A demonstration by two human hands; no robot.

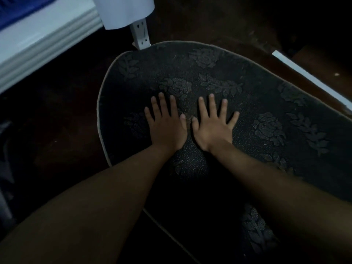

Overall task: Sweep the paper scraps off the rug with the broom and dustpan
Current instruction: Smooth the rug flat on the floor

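Head camera, looking down in dim light: my left hand and my right hand lie palm-down, side by side, on the dark oval rug with a raised flower-and-leaf pattern and a pale corded edge. Both hands are spread wide, fingers straight and fanned, holding nothing; the thumbs point toward each other and sit just apart near the rug's middle. My bare forearms reach in from the bottom corners of the view. The rug rests on a dark brown floor, its far curved edge touching or just beside a white power strip with visible sockets. A pale hanging cloth covers the top of that strip. To the upper left runs a white ribbed moulding with blue fabric above it. A narrow white strip lies diagonally on the floor beyond the rug's right edge. A tiny pale speck sits on the floor near that strip; I cannot tell whether it is paper.
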